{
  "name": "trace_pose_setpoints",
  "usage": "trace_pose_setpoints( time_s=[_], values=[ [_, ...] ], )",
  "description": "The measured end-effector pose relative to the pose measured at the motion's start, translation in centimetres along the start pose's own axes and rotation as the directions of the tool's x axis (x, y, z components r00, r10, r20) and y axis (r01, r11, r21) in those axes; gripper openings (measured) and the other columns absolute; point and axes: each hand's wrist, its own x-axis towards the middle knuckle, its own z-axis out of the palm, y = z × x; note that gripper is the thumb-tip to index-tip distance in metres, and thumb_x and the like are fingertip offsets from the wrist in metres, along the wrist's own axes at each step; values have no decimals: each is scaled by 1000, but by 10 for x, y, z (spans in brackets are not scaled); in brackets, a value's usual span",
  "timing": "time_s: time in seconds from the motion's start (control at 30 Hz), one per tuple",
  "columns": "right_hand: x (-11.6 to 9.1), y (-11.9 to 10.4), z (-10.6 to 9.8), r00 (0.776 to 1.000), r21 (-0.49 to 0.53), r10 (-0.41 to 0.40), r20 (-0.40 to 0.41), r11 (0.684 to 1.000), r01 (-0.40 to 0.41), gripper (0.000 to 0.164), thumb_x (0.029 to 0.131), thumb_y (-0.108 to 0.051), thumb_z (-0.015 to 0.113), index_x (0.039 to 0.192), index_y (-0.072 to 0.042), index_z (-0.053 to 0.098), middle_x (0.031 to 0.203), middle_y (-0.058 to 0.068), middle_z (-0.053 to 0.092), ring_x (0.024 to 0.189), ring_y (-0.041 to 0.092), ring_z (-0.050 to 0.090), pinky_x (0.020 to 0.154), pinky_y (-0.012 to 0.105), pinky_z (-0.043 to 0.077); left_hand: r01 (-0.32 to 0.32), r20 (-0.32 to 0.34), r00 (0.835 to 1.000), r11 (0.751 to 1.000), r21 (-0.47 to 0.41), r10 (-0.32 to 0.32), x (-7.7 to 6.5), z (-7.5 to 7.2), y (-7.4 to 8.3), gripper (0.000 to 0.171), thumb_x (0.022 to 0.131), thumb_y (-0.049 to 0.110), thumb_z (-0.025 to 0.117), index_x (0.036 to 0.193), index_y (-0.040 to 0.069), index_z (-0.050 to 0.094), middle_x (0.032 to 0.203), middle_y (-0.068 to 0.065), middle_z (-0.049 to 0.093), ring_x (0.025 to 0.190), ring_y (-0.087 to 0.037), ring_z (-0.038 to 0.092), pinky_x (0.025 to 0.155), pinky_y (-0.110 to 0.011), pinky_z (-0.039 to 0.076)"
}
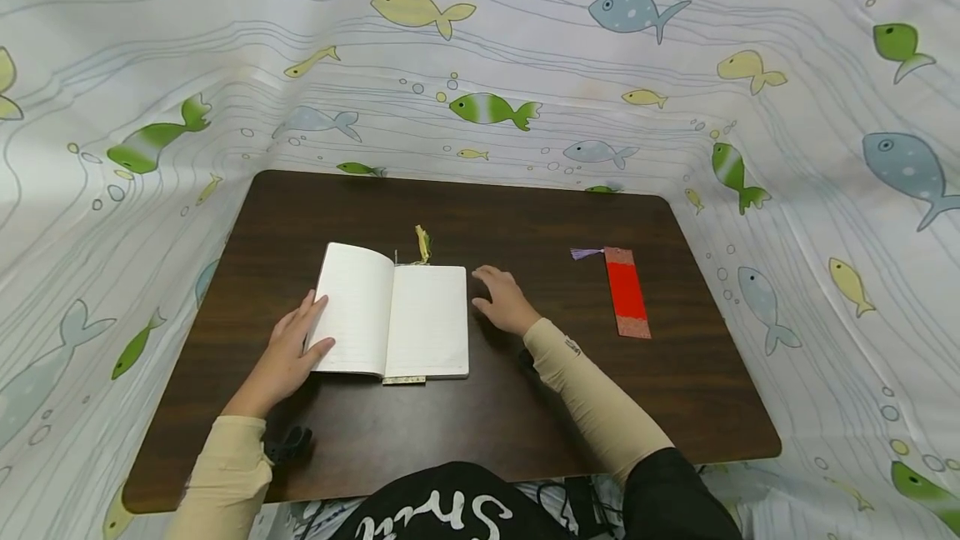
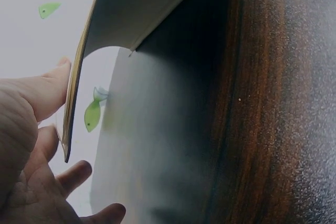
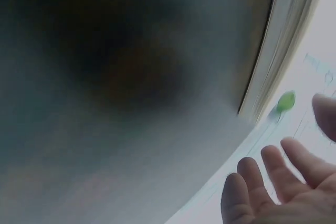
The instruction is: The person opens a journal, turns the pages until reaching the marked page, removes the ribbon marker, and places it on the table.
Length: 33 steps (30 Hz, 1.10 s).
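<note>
An open notebook with white pages lies left of the table's middle. My left hand pinches its raised left side, thumb over the page; in the left wrist view the thumb and a finger lie on either side of the notebook's edge. Just off the right edge hovers my right hand, fingers loosely bent around nothing. A patterned strip pokes out below the notebook near the spine, and a yellow-green tassel above it. How the two join is hidden by the pages.
A red bookmark with a purple tassel lies on the dark wooden table at the right. Fish-patterned white cloth surrounds the table. Dark cables hang beyond the near edge.
</note>
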Motion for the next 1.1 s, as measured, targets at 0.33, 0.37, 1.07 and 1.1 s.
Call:
trace_pose_setpoints(
  time_s=[0.33,0.37,1.07,1.1],
  values=[
    [-15,-26,30,970,-218,-50,237,970,104,88,85,-54,65,153,-12,27,161,5,19,145,29,22,108,56,30,4,-2,1000,1000,1,-4,0,-1,1,71,100,31,53,156,14,13,162,-14,-1,141,-51,6,100,-77,17],
    [-16,-28,32,968,-254,-47,246,961,111,92,83,-57,66,153,-12,27,162,5,17,145,29,21,107,55,31,4,-2,1000,1000,-1,-4,0,-1,1,71,100,31,53,156,14,13,163,-14,-1,141,-51,6,100,-77,17],
    [-21,-41,47,978,-568,-206,24,803,183,86,74,-67,66,140,-13,49,150,9,40,133,25,38,91,47,38,-10,-8,1000,1000,-9,10,-1,0,-2,72,100,31,53,156,14,13,163,-14,-1,141,-50,6,100,-77,17],
    [-21,-41,48,976,-578,-220,5,796,182,88,74,-66,66,141,-12,47,150,10,40,132,25,38,90,47,39,-10,-9,1000,1000,-9,10,-1,0,-2,72,100,32,53,156,15,13,163,-13,-1,141,-50,6,100,-77,17]
  ],
)
